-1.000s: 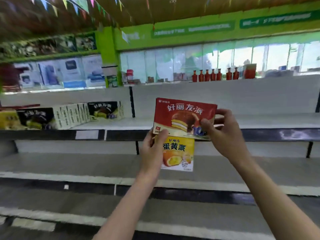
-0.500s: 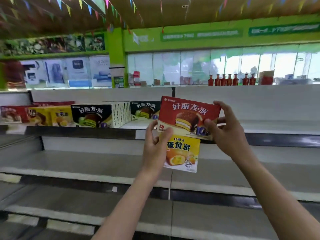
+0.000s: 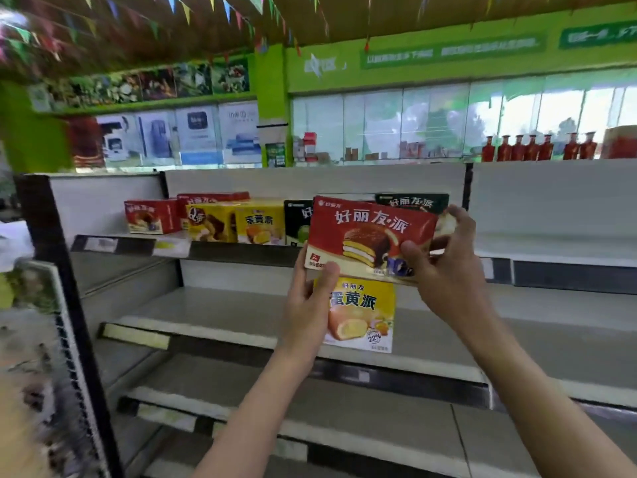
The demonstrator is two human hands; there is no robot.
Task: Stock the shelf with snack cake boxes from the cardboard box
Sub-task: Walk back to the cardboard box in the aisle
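Head view — right hand (image 3: 444, 270) grips red box (image 3: 370, 238), long axis sideways; left hand (image 3: 308, 305) grips upright yellow box (image 3: 362, 315).

We see glossy printed cardboard on the red box (image 3: 370, 236) in our right hand (image 3: 444, 270) and the yellow box (image 3: 362, 313) below it; behind them, matt grey shelf boards (image 3: 224, 319) look smooth metal.

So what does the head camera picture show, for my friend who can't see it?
Two hands hold up snack cake boxes before a shop shelf: the right hand grips a red box, and the left hand holds a yellow box below it. More boxes stand on the upper shelf.
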